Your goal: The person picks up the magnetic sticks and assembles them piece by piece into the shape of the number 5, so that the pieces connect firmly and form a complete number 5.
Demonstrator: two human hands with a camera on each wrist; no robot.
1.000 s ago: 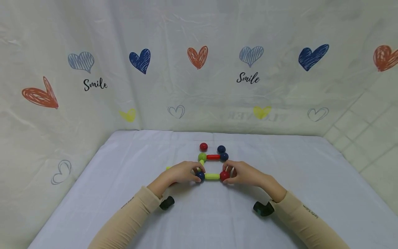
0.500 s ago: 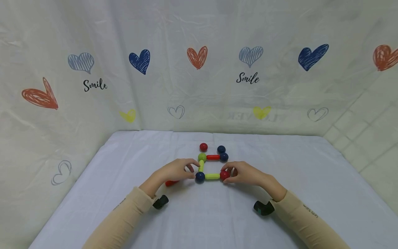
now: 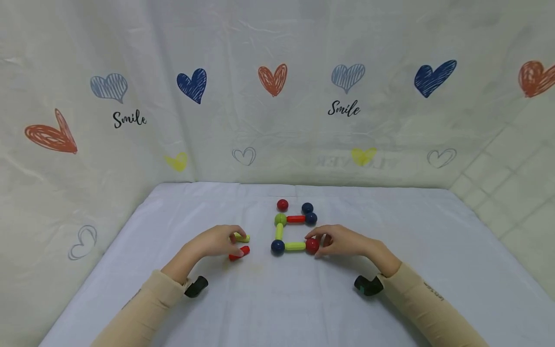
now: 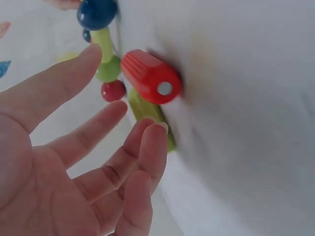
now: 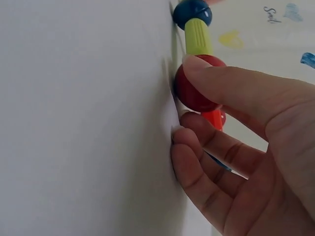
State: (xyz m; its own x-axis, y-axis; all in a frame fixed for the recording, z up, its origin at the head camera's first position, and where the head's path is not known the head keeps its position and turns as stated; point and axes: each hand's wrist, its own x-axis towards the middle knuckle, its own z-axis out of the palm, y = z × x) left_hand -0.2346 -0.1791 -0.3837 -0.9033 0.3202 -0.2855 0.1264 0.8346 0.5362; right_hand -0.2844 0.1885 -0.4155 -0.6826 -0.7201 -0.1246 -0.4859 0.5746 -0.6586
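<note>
My left hand (image 3: 218,241) hovers over two loose rods, one red (image 4: 147,78) and one yellow-green (image 4: 147,110). In the left wrist view its thumb and fingers are spread apart and nothing lies between them. The red rod shows a round metal spot on its end. My right hand (image 3: 340,242) pinches a red ball (image 5: 197,88) at the near right corner of a joined shape. From that ball a yellow-green rod (image 3: 295,246) runs to a blue ball (image 3: 278,247). Another yellow-green rod (image 3: 279,232) goes from there to a green ball (image 3: 280,220).
A red rod (image 3: 296,219) links the green ball to a second blue ball (image 3: 310,219) on the far side. Just behind lie a loose red ball (image 3: 283,205) and another blue ball (image 3: 307,208). A printed curtain (image 3: 295,130) hangs behind the white table (image 3: 390,217).
My left hand has let go of the near blue ball and moved left to the loose rods. My right hand stays on the red ball.
</note>
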